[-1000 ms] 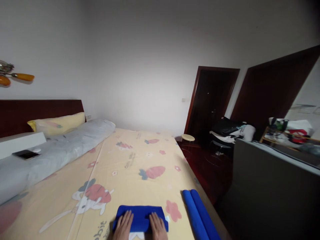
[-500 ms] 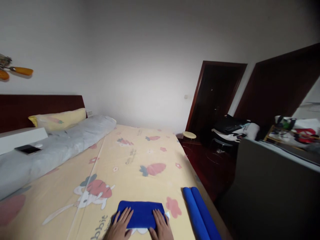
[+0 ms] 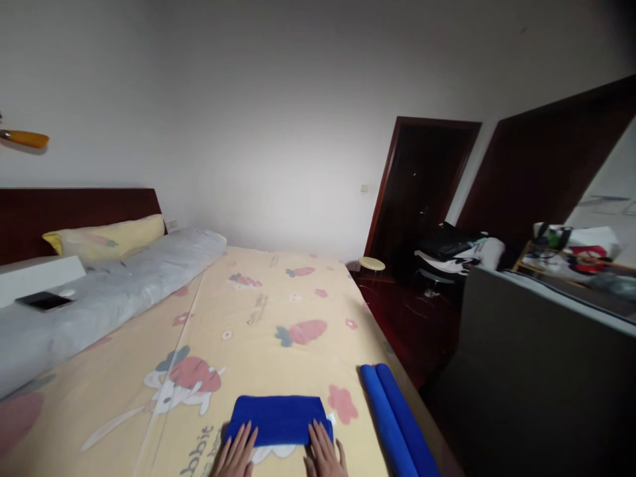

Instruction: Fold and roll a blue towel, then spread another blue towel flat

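1. I see L hand (image 3: 237,454) & R hand (image 3: 325,454) flat, fingers spread, tips on near edge of folded blue towel (image 3: 278,419), pinching nothing.
2. Towel lies on bed (image 3: 258,331), near foot edge.
3. Two rolled blue towels (image 3: 395,421) near on R, by bed edge.
4. Grey bolster (image 3: 114,291), phone (image 3: 42,301) far L; well apart.

Matt blue cloth towel (image 3: 278,419) on smooth printed cotton sheet (image 3: 278,305); glossy dark wood headboard (image 3: 74,209).

Two bare hands, left hand (image 3: 237,454) and right hand (image 3: 325,454), no gloves, rings or sleeves in view.
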`<state>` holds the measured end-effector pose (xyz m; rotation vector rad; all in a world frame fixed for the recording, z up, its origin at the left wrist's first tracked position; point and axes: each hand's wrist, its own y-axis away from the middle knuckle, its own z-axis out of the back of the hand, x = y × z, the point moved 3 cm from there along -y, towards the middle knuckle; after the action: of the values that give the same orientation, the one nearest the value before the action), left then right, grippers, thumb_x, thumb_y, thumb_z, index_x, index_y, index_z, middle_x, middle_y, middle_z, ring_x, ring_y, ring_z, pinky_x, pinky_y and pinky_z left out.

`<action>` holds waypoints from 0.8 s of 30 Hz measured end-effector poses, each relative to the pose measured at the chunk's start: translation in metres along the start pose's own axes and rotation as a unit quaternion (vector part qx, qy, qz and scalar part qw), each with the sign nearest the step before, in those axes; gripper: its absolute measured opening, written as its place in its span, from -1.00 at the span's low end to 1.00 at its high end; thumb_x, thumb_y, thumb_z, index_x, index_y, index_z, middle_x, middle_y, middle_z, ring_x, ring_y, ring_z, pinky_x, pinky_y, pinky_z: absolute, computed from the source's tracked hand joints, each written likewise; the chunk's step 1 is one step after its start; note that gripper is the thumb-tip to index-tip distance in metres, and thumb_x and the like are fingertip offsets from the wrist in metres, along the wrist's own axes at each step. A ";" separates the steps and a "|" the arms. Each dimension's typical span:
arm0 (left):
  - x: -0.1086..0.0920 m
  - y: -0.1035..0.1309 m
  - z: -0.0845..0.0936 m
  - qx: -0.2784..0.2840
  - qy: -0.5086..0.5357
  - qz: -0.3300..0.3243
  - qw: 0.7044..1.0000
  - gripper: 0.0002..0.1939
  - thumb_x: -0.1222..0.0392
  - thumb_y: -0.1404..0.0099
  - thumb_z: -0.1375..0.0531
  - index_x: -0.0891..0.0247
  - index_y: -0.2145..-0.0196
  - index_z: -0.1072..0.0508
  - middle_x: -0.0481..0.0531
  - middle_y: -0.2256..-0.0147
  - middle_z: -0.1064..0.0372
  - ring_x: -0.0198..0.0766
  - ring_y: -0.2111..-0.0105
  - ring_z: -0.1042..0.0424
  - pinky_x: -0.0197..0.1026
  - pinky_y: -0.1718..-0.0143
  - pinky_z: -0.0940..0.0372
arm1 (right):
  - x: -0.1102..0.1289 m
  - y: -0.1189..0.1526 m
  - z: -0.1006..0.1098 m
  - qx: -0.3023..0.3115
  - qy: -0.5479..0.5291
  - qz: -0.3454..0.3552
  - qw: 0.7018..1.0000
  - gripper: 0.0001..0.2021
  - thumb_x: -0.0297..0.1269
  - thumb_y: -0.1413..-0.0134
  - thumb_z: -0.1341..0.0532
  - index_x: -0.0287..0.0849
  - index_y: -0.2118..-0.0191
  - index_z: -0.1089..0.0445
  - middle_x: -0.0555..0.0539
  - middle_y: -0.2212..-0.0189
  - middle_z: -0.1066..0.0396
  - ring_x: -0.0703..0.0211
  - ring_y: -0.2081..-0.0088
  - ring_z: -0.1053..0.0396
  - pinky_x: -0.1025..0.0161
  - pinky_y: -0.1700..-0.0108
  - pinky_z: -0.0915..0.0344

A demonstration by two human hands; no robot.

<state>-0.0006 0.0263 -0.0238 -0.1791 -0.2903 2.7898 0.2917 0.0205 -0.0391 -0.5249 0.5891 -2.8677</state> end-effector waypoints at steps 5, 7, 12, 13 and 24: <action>-0.009 -0.017 0.040 0.075 0.012 0.076 0.994 -0.45 0.03 -0.38 0.13 -0.09 -0.30 0.13 -0.13 -0.35 0.09 -0.06 -0.35 0.08 0.31 -0.32 0.21 | 0.009 -0.028 0.036 0.084 -0.043 -0.016 0.995 -0.44 0.12 -0.28 0.09 0.08 -0.31 -0.03 -0.03 -0.30 -0.08 -0.04 -0.30 -0.08 -0.20 -0.27 -0.10; -0.009 -0.025 0.048 0.089 0.005 0.089 0.992 -0.44 -0.01 -0.38 0.13 -0.04 -0.31 0.08 -0.06 -0.35 0.08 -0.06 -0.35 0.07 0.32 -0.32 0.26 | 0.011 -0.041 0.046 0.116 -0.056 -0.046 0.991 -0.41 0.16 -0.27 0.12 0.02 -0.29 -0.10 -0.05 -0.29 -0.12 -0.05 -0.30 -0.08 -0.22 -0.29 -0.06; -0.019 -0.044 0.045 0.089 -0.020 0.098 0.991 -0.38 -0.10 -0.36 0.15 0.10 -0.31 -0.02 0.05 -0.34 0.03 0.01 -0.34 0.05 0.33 -0.30 0.21 | 0.018 -0.065 0.044 0.118 -0.032 -0.069 0.990 -0.44 0.14 -0.26 0.08 -0.04 -0.18 -0.29 -0.15 -0.20 -0.27 -0.13 -0.26 -0.17 -0.28 -0.28 -0.05; -0.025 -0.048 0.040 0.085 -0.019 0.086 0.992 -0.39 -0.07 -0.35 0.14 0.12 -0.31 -0.01 0.04 -0.34 0.05 0.01 -0.34 0.06 0.32 -0.30 0.17 | 0.025 -0.067 0.035 0.099 -0.030 -0.046 0.994 -0.49 0.08 -0.27 0.06 -0.03 -0.17 -0.30 -0.14 -0.20 -0.28 -0.12 -0.25 -0.18 -0.27 -0.28 -0.06; -0.031 -0.064 0.007 0.102 0.086 -0.079 0.988 -0.37 -0.02 -0.33 -0.02 -0.10 -0.31 0.07 -0.09 -0.32 0.01 -0.06 -0.30 -0.08 0.06 -0.30 -0.06 | 0.033 -0.063 -0.030 0.046 -0.057 0.043 0.996 -0.56 0.05 -0.20 -0.05 0.08 -0.13 -0.35 -0.03 -0.12 -0.37 -0.08 -0.16 -0.32 -0.13 -0.21 -0.22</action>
<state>0.0469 0.0736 -0.0004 -0.3294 0.0233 2.6048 0.2447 0.0806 -0.0291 -0.6262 0.4477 -2.7474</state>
